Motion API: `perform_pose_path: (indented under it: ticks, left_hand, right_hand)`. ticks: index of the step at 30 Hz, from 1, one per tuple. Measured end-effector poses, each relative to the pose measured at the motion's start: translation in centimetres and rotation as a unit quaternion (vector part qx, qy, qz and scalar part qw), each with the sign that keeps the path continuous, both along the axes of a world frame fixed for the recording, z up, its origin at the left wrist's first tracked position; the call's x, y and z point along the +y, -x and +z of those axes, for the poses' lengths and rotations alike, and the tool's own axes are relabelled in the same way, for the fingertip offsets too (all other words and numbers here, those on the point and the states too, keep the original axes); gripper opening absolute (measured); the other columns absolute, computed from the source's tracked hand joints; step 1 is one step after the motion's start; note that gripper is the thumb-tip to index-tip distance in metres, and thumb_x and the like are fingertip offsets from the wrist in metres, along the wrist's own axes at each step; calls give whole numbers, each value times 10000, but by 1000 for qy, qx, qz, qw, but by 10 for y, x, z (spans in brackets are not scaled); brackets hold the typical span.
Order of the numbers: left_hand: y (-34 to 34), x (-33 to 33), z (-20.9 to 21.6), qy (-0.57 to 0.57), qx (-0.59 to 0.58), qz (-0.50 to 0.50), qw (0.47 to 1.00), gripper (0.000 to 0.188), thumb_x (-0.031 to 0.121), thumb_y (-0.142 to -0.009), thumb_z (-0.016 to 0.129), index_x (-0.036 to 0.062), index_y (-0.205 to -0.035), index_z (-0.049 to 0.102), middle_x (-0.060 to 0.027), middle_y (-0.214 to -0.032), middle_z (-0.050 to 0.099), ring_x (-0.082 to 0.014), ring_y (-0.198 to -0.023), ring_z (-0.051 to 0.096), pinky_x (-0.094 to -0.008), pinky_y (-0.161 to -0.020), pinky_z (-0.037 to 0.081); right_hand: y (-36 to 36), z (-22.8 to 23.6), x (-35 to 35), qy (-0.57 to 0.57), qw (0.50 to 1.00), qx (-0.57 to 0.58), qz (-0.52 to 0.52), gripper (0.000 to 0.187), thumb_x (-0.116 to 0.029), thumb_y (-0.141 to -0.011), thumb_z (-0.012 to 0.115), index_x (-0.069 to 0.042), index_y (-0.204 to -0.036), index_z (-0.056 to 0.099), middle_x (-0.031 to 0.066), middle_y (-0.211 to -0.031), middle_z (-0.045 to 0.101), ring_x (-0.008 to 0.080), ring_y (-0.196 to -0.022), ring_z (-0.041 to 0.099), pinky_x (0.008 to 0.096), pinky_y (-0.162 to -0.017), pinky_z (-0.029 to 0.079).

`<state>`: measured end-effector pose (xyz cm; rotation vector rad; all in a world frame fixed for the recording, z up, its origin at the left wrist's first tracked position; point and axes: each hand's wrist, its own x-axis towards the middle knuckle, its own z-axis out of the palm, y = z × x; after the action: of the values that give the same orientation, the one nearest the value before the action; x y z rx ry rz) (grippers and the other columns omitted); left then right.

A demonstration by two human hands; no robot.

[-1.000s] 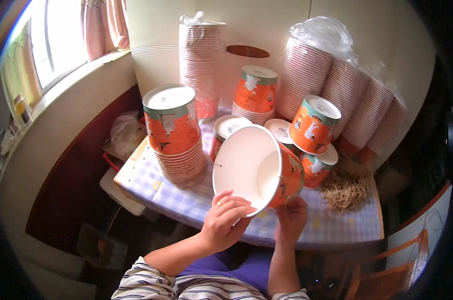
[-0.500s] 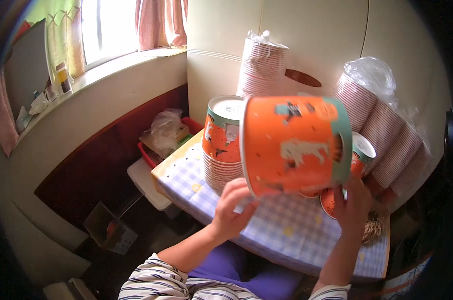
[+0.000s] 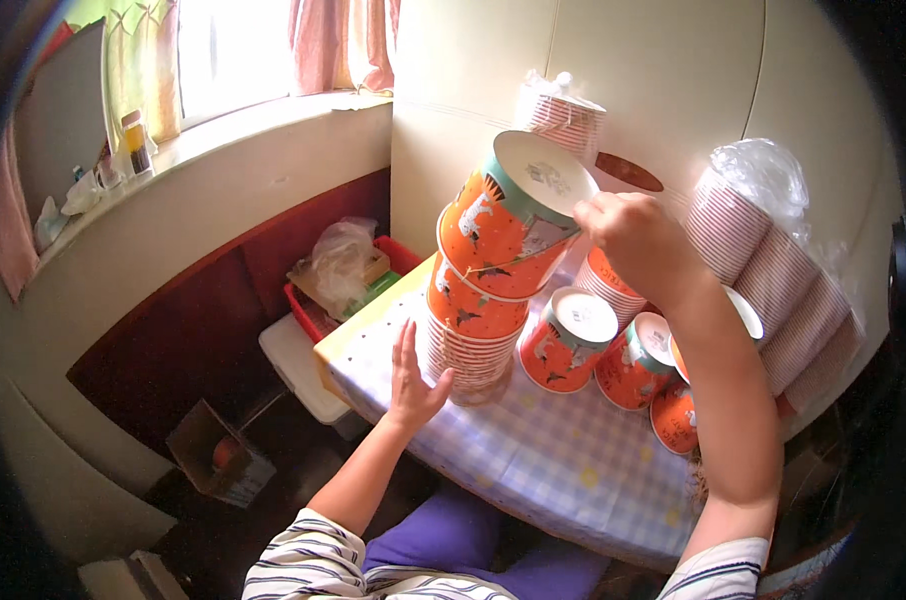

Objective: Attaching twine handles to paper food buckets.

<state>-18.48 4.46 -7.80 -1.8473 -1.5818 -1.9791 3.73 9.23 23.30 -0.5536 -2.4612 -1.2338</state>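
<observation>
An orange paper bucket (image 3: 503, 220) with a green band sits upside down, tilted, over the top of a tall stack of nested buckets (image 3: 473, 350). My right hand (image 3: 628, 235) is closed at the edge of its white base. Low beside the stack, my left hand (image 3: 413, 390) is open, fingers spread and pointing up; whether it touches the stack I cannot tell. Right of the stack stand several more upturned orange buckets, among them one with a white base (image 3: 563, 345) and one next to it (image 3: 635, 365). My right forearm partly covers others.
A blue-checked cloth covers the table (image 3: 533, 470). Plastic-wrapped stacks of paper buckets (image 3: 773, 260) lean at the right, and another wrapped stack (image 3: 563, 115) stands by the wall. Left of the table are a red basket (image 3: 398, 255), a white lidded box (image 3: 298, 370) and an open carton (image 3: 213, 455).
The bucket has swung from sideways in front of me to upside down on the stack at the left. My right hand rose to its base; my left hand came away from its rim and opened.
</observation>
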Motion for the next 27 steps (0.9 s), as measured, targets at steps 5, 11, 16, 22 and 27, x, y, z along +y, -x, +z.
perform_pose_path:
  ticks: [5, 11, 16, 22, 27]
  left_hand:
    - [-1, 18, 6, -44, 93, 29, 994, 901, 232, -714, 705, 1, -1436, 217, -285, -1452, 227, -449, -1330, 263, -517, -1086, 253]
    - [-6, 24, -1, -49, 121, 55, 990, 920, 221, -693, 714, 37, -1443, 213, -277, -1459, 217, -440, -1344, 250, -527, -1093, 250]
    - [-9, 24, 1, -48, 128, 47, 989, 938, 203, -669, 727, 49, -1440, 215, -278, -1448, 232, -438, -1341, 257, -525, -1089, 265]
    - [-11, 24, 1, -50, 131, 49, 989, 929, 200, -668, 727, 25, -1428, 223, -280, -1439, 243, -442, -1332, 273, -524, -1088, 270]
    - [-12, 22, 4, -45, 133, 48, 989, 917, 206, -672, 723, 12, -1418, 226, -284, -1432, 252, -441, -1331, 272, -524, -1088, 269]
  right_hand:
    - [26, -9, 17, 8, 999, -33, -18, 64, -40, -759, 558, -77, -787, 602, 86, -754, 627, 243, -712, 652, 333, -625, 531]
    - [42, -29, 32, 52, 996, -59, -43, 90, -40, -748, 556, -88, -773, 628, 85, -744, 655, 238, -704, 664, 335, -637, 534]
    - [41, -33, 34, 84, 996, -39, -17, 100, -38, -745, 554, -82, -782, 635, 87, -751, 658, 247, -706, 662, 347, -653, 531]
    - [42, -36, 34, 85, 995, -42, -14, 96, -34, -737, 561, -81, -781, 633, 89, -749, 656, 249, -702, 659, 351, -647, 527]
    - [41, -39, 32, 69, 997, -43, -7, 92, -29, -728, 567, -81, -774, 628, 89, -737, 651, 246, -696, 658, 349, -637, 526]
